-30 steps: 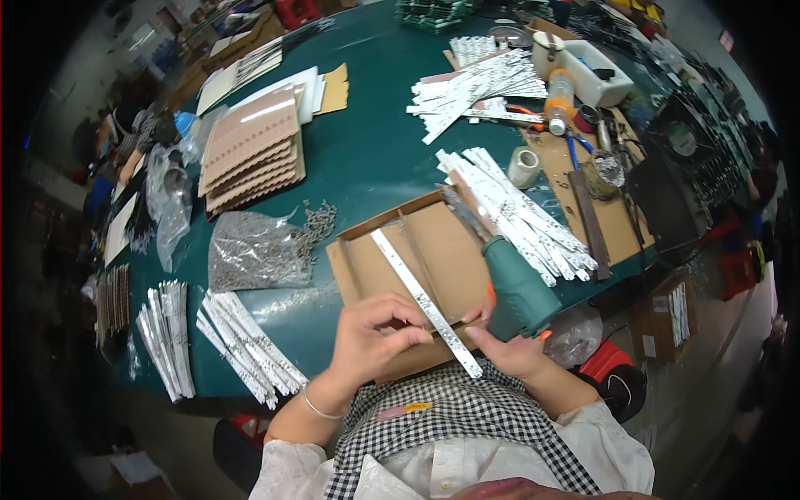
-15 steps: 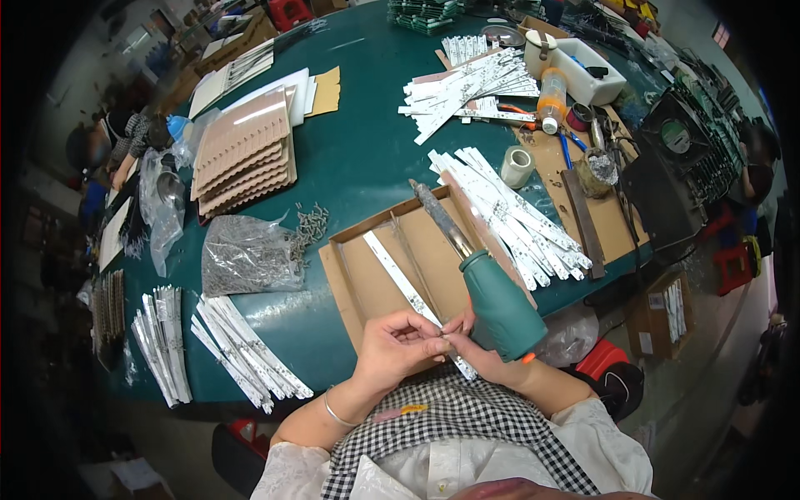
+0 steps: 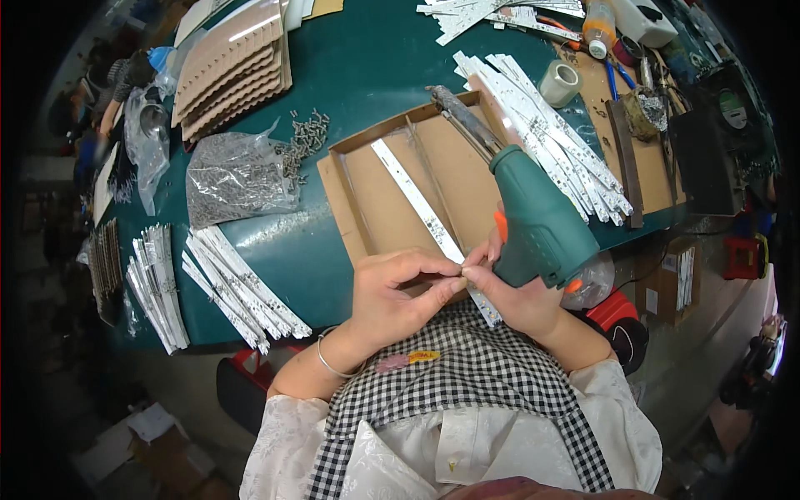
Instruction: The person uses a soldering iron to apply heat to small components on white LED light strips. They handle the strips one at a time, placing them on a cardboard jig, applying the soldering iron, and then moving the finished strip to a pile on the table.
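Observation:
A narrow white circuit board strip slants from the shallow cardboard box down between my hands, its near end over my apron. My left hand is closed in a pinch above the strip, thumb and forefinger tips meeting those of my right hand. Anything between the fingertips is too small to make out. My right hand pinches there too, and the handle of a green pistol-shaped tool runs into its palm. The tool has an orange trigger and metal rods ending in a grey tip, which points away over the box.
Left of the box lies a plastic bag with small metal pins spilling out. White strips lie bundled nearer me; another pile is to the right, beside a tape roll. Corrugated brown sheets are stacked far left, near another person's sleeve.
The view has tilted, so the table sits higher in the picture. My hands have moved up and right in it; their fingertips stay together over the strip, and the green tool has turned slightly.

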Demonstrator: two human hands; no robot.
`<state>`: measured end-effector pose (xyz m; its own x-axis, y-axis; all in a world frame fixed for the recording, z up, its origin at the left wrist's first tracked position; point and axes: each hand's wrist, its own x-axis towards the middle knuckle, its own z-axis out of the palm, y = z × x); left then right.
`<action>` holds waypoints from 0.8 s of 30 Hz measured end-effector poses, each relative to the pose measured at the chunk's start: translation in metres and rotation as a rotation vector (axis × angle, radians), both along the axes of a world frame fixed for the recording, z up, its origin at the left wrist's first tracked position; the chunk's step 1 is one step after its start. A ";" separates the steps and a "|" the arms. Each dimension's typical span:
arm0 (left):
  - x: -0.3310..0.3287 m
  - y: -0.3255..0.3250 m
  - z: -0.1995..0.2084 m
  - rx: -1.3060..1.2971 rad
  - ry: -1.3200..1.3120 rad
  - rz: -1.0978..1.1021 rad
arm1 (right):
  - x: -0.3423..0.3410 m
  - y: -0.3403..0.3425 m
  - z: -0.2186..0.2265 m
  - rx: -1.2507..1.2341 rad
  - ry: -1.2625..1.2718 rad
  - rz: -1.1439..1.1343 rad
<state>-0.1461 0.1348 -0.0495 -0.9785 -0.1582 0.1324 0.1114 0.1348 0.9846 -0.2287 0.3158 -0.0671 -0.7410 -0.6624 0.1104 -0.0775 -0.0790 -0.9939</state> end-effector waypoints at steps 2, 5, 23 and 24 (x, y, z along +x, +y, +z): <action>0.001 -0.002 0.002 0.079 -0.080 -0.004 | 0.000 -0.002 -0.001 -0.048 -0.046 -0.012; 0.004 -0.005 -0.004 0.233 -0.169 0.032 | 0.000 -0.001 -0.004 -0.057 -0.123 -0.029; -0.004 -0.004 -0.008 0.602 -0.361 -0.071 | -0.012 0.008 0.015 0.238 0.272 0.072; -0.004 -0.004 -0.008 0.636 -0.390 -0.071 | -0.012 0.005 0.021 0.238 0.267 0.064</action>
<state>-0.1505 0.1310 -0.0574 -0.9464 -0.0229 -0.3223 -0.2747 -0.4683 0.8398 -0.2407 0.3207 -0.0464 -0.6631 -0.7369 0.1317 -0.3392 0.1390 -0.9304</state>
